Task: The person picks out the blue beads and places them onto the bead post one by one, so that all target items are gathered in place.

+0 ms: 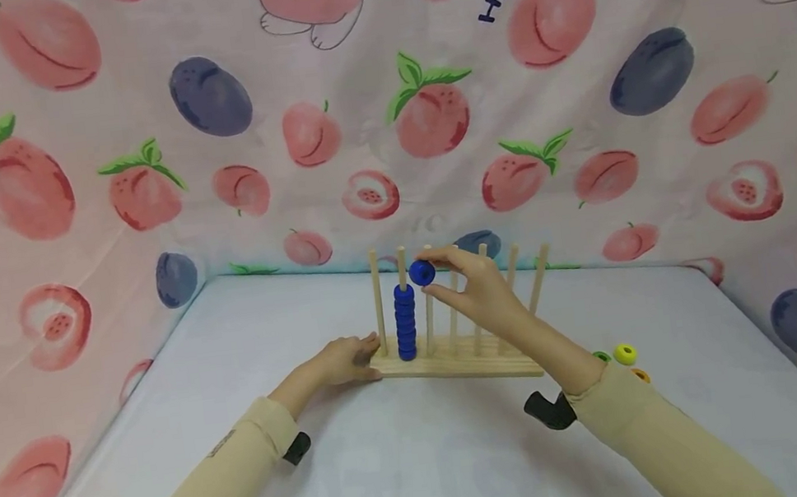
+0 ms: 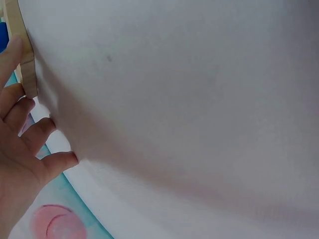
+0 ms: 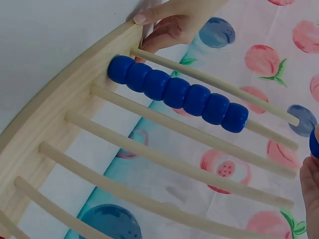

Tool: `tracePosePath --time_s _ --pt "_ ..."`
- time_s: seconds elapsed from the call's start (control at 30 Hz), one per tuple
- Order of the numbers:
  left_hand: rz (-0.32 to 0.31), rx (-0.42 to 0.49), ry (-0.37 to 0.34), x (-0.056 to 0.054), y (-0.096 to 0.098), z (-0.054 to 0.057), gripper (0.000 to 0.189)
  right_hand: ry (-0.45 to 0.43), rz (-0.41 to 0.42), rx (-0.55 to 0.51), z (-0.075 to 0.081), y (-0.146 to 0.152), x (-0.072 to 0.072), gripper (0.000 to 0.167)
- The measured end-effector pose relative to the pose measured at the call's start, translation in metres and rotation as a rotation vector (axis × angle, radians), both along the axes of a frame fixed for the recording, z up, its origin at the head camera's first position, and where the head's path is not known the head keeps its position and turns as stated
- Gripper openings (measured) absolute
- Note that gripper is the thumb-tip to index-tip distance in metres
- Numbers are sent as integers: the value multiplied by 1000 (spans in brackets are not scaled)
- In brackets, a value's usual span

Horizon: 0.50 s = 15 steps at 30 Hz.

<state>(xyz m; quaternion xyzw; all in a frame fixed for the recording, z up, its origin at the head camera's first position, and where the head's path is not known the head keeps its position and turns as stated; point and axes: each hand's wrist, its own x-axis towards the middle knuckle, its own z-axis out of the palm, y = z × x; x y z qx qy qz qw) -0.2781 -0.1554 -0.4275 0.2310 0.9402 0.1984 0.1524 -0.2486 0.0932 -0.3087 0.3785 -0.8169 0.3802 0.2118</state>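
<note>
A wooden peg rack (image 1: 451,369) with several upright pegs stands on the white table. My left hand (image 1: 341,361) grips the left end of its base, thumb on the front edge and fingers behind, as the right wrist view shows. Blue beads (image 1: 406,326) are stacked on the second peg from the left, whose bare tip sticks out above them. Between thumb and fingers my right hand (image 1: 481,284) pinches a single blue bead (image 1: 416,274), its hole showing, raised near the tops of the second and third pegs. That bead (image 3: 314,144) only peeks in at the right wrist view's edge.
To the right of the rack, partly behind my right forearm, lie a yellow bead (image 1: 625,353), an orange bead (image 1: 641,375) and a green bead (image 1: 602,356). A fruit-print cloth (image 1: 353,121) hangs behind the table. Black wrist mounts (image 1: 549,411) stick out below my sleeves.
</note>
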Motion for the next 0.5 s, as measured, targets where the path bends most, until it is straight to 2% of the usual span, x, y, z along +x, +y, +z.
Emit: tracePosePath --time_s 0.17,0.33,0.5 --pt "14 0 -14 -3 1 1 65 18 -28 -2 7 -5 -7 38" --pt "50 14 -40 2 1 0 65 29 -40 10 12 -10 -14 36" --pt "36 8 -22 3 1 1 64 22 -72 30 16 -14 -21 36"
